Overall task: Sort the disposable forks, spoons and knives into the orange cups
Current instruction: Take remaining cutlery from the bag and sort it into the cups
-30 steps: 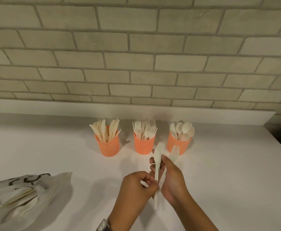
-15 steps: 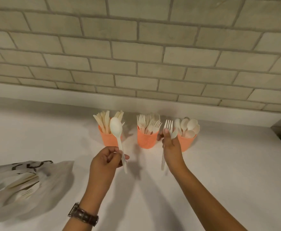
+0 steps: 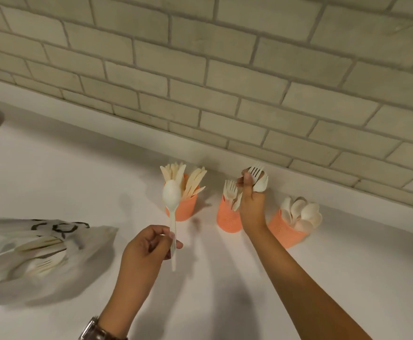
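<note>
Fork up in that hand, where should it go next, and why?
Probably lower the fork in the right hand, handle first, into the middle cup: the hand is right by it, and that cup already holds forks.

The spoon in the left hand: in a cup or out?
Out. The left hand holds the spoon by its handle, bowl up, in front of the knife cup.
</note>
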A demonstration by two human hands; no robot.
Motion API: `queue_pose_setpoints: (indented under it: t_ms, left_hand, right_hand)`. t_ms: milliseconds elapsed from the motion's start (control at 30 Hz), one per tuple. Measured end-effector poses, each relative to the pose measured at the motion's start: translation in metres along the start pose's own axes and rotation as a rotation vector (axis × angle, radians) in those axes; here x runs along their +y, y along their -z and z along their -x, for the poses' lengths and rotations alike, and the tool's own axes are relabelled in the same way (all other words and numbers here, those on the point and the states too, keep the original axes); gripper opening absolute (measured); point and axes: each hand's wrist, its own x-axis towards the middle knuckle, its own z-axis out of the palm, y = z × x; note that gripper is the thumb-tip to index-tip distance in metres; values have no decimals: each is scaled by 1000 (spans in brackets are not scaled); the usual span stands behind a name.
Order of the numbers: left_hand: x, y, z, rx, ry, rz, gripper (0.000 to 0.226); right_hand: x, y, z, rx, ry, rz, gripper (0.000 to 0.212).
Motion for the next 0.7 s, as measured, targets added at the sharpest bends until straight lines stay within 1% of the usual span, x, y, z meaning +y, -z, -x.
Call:
queue_pose_setpoints:
  t_ms: [67, 133, 233, 267, 367, 467, 533, 600, 633, 700]
  left_hand:
    - [-1, 0, 0, 6, 0, -3, 18]
    - [-3, -2, 0, 7, -3, -10, 16]
    - [-2, -4, 0, 5, -9, -18, 15]
    - [-2, -5, 0, 4, -11, -24, 15]
    - [-2, -5, 0, 1, -8, -48, 16]
    - [-2, -4, 0, 3, -5, -50, 16]
    - [-2, -4, 0, 1, -5, -49, 16]
    - [-1, -3, 0, -2, -9, -45, 16]
    - [-1, -3, 1, -4, -14, -44, 15]
    - [0, -4, 1, -9, -24, -49, 15]
  right_hand:
    - [6, 0, 4, -4, 86, 99, 35]
    - [10, 1, 8, -25, 203, 218, 37]
    - [11, 3, 14, -93, 311, 332, 24]
    - [14, 3, 14, -103, 344, 396, 25]
    - [26, 7, 7, -102, 450, 715, 30]
    - [22, 15, 1, -109, 455, 999, 44]
    - [21, 22, -3, -118, 426, 1186, 49]
    - [22, 28, -4, -128, 382, 1319, 54]
    - [22, 30, -3, -139, 360, 1363, 59]
    - [24, 33, -3, -166, 325, 1429, 81]
